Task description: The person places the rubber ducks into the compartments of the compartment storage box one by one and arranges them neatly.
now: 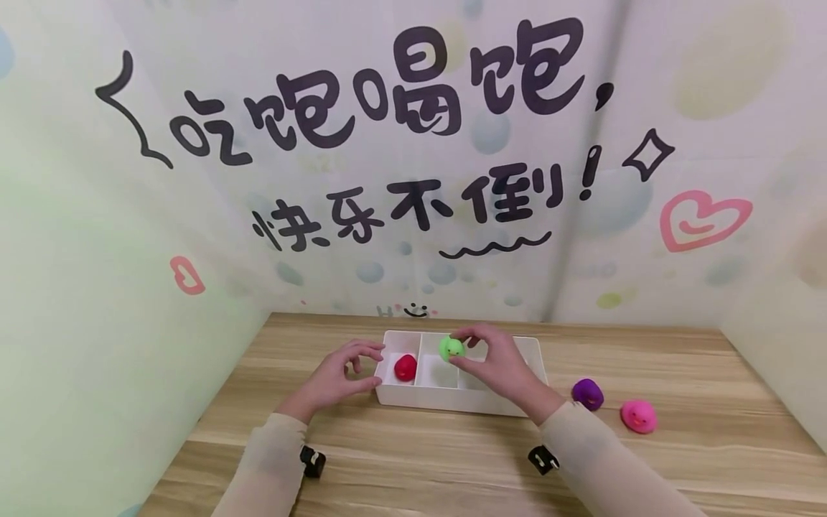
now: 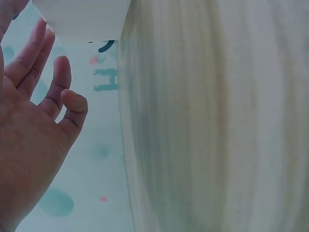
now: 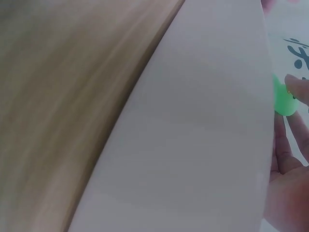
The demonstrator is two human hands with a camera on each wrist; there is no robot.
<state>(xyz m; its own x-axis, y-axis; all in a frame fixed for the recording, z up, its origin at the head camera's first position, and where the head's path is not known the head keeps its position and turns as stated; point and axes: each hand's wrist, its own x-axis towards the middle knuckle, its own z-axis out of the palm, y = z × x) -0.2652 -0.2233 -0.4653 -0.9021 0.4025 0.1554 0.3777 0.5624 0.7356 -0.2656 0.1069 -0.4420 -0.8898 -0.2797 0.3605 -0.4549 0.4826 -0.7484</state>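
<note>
A white divided box (image 1: 446,397) stands on the table, a red toy (image 1: 405,368) in its left compartment. My right hand (image 1: 504,366) pinches a small green rubber duck (image 1: 451,349) between thumb and fingers, over the box's middle compartments. In the right wrist view the green duck (image 3: 285,99) shows partly behind the box wall (image 3: 193,121). At the box's left end is my left hand (image 1: 336,373), thumb and fingertips spread along that side. In the left wrist view, the left hand's (image 2: 38,111) longer fingers reach up to the box's end (image 2: 87,19).
To the right of the box, a purple toy (image 1: 588,394) and a pink rubber duck (image 1: 639,416) sit on the wooden table (image 1: 413,467). A printed cloth backdrop (image 1: 413,280) rises behind the table's back edge.
</note>
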